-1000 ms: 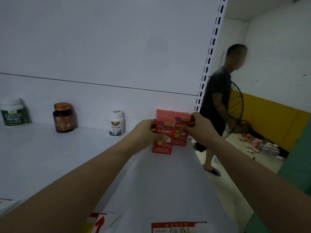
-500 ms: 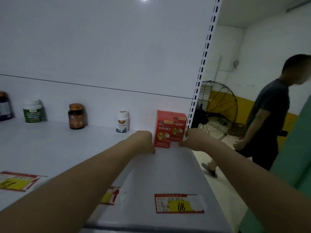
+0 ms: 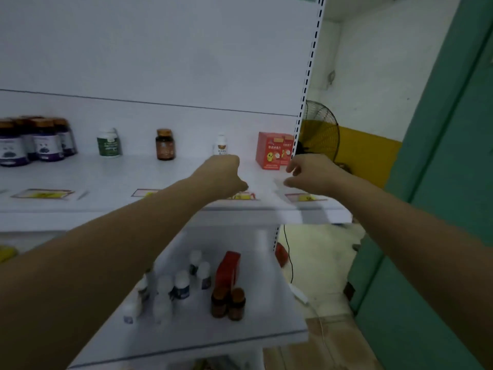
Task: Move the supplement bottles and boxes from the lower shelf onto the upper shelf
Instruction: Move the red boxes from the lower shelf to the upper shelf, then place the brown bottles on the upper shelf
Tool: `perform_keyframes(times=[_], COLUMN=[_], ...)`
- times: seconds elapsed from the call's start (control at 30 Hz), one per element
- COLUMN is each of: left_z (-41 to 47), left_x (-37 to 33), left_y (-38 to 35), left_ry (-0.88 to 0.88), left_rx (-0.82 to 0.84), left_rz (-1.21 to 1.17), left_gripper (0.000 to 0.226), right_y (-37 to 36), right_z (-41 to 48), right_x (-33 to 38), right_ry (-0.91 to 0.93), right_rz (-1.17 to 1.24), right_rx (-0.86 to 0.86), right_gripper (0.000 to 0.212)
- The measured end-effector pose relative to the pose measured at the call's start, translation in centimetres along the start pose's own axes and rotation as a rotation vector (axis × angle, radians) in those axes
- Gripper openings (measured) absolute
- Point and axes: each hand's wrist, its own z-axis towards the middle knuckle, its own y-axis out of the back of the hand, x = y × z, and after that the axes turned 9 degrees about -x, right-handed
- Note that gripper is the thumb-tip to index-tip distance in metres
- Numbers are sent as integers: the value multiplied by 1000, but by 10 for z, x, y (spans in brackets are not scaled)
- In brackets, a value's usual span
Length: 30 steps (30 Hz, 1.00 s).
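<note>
- Fingers on both hands hold nothing: the left hand (image 3: 224, 173) is curled loosely into a fist, the right hand (image 3: 306, 173) has its fingers slightly apart and bent, both over the front of the upper shelf (image 3: 106, 180).
- Upper shelf holds what is already moved: purple-labelled bottles (image 3: 34, 141) far left, a green bottle (image 3: 108, 142), a brown bottle (image 3: 165, 145), a small white bottle (image 3: 221, 145) just behind the left hand, and red boxes (image 3: 273, 150) at the right end, clear of both hands.
- Lower shelf (image 3: 240, 332) still carries a cluster of white bottles (image 3: 176, 284), a red box (image 3: 228, 268) and two brown bottles (image 3: 228, 303) at its foot.
- Risk, as I judge it: the cluster is tight, so reaching down for one item could knock its neighbours over or off the front edge. The blur suggests quick movement, which adds to that.
</note>
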Motion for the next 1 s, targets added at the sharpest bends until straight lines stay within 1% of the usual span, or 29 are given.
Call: perform_keyframes(times=[0.07, 0.13, 0.23, 0.3, 0.4, 0.53, 0.6, 0.67, 0.77, 0.87, 0.93, 1.0], left_z=[-32, -61, -95, -113, -135, -148, -149, -146, -140, -134, -132, -132], left_x=[4, 8, 15, 21, 38, 62, 72, 80, 94, 109, 119, 129], left_y=[7, 11, 9, 1, -21, -58, -77, -98, -134, -174, -203, -228], left_ry=[-58, -91, -77, -37, 26, 130, 176, 216, 294, 365, 406, 444], left_rx=[-27, -21, 57, 133, 253, 388, 449, 499, 574, 633, 654, 652], left_rz=[-32, -60, -89, -109, -111, -99, -82, -76, -120, -135, -146, -175], left_gripper=[52, 52, 52, 54, 55, 47, 47, 50, 61, 64, 59, 42], right_y=[0, -3, -11, -21, -48, -93, -114, -135, -168, -207, -238, -268], right_z=[-30, -58, -89, -108, -131, -142, -143, -141, -133, -123, -119, -118], right_x=[19, 34, 47, 50, 49, 37, 29, 20, 2, -16, -25, -31], right_ry=[-14, -24, -52, -71, -93, -112, -123, -141, -162, -177, -200, -239], right_rz=[20, -18, -52, -38, -30, 4, 31, 65, 111, 153, 179, 206], right_rx=[-23, 23, 87, 139, 262, 387, 442, 487, 545, 599, 613, 619], right_gripper=[35, 31, 31, 33, 41, 51, 54, 57, 60, 65, 68, 71])
